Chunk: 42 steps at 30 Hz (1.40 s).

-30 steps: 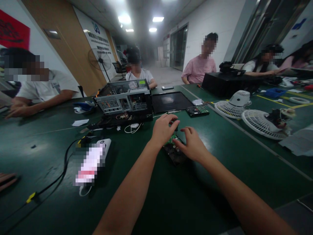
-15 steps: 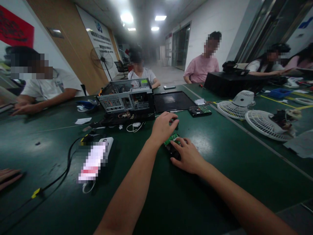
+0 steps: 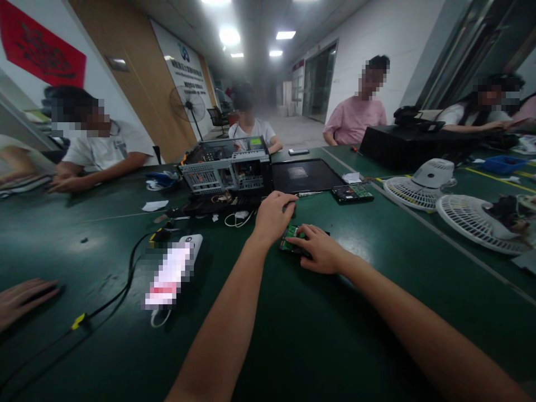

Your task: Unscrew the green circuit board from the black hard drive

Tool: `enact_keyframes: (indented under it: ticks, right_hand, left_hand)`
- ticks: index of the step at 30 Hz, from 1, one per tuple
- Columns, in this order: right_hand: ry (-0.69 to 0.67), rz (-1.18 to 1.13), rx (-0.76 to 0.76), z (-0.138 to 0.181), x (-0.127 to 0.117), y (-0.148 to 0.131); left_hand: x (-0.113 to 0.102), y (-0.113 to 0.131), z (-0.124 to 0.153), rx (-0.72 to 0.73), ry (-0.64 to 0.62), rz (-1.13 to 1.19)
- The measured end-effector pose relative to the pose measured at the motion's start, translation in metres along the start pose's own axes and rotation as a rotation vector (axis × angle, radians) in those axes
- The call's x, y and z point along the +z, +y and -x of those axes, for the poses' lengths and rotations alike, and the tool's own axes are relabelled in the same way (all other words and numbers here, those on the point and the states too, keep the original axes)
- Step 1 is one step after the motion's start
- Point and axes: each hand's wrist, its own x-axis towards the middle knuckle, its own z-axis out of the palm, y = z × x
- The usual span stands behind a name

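red banner [image 3: 39, 47], wall sign [image 3: 187, 70], lettering unreadable

Ceiling lights [image 3: 229, 36] overhead burn out to white blobs with haze around them, yet the room is rather dim. They leave a pale sheen on the green table [image 3: 293, 346] just beside the right hand [image 3: 320, 251], with soft shadows under the arms [image 3: 234, 312]. Walls [image 3: 138, 72] bow at the edges, and the far corridor [image 3: 288, 95] looks misty

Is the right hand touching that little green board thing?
Touching. The head view shows the right hand lying on the green board, fingers across its top.
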Motion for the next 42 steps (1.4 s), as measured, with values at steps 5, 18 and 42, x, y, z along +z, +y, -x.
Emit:
enact_keyframes:
  ticks: [5, 18, 42]
  right_hand:
    - [0.026, -0.005, 0.001, 0.011, 0.008, 0.003]
    - [0.043, 0.027, 0.030, 0.019, 0.013, -0.001]
    - [0.042, 0.043, 0.060, 0.011, 0.002, -0.027]
  left_hand:
    - [0.003, -0.001, 0.001, -0.003, 0.059, -0.049]
    - [-0.001, 0.006, 0.002, 0.044, 0.050, -0.008]
    - [0.005, -0.001, 0.002, -0.009, 0.108, 0.002]
